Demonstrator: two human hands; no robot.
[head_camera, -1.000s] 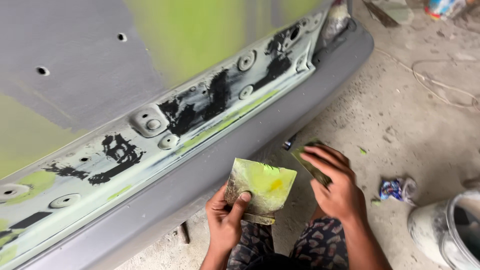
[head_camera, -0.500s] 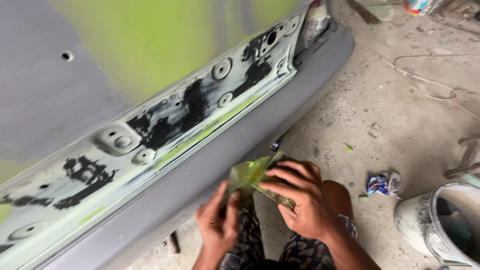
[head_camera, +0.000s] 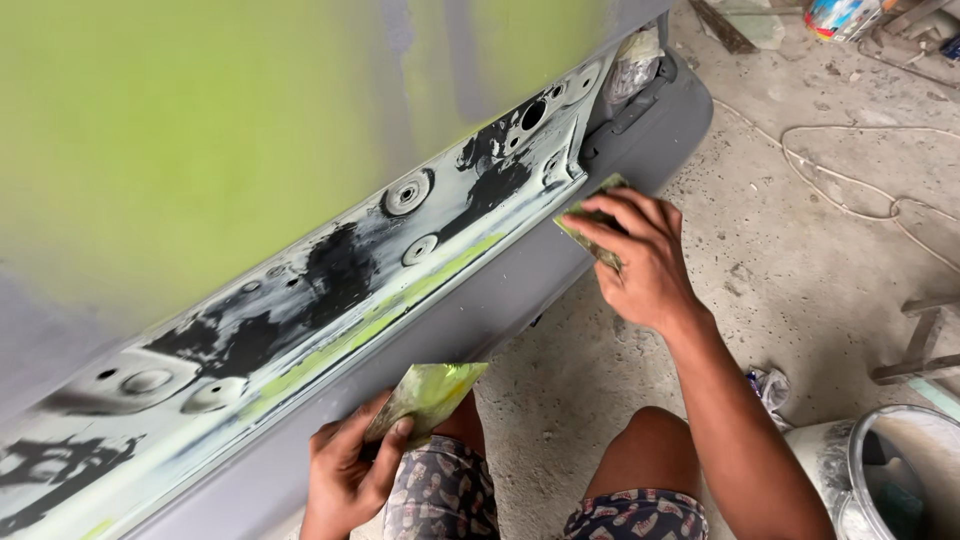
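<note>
The right hand pinches a small green-smeared scraper against the lower edge of the car door, near its far corner, blade running along that edge. The left hand sits well back by the knee, fingers clamped on a putty-covered card.

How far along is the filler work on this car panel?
Done: green filler covers the upper panel. In hand: the right hand presses a spreader to the lower edge, and the left hand holds a putty-smeared board. Left: the black and bare lower strip.
</note>
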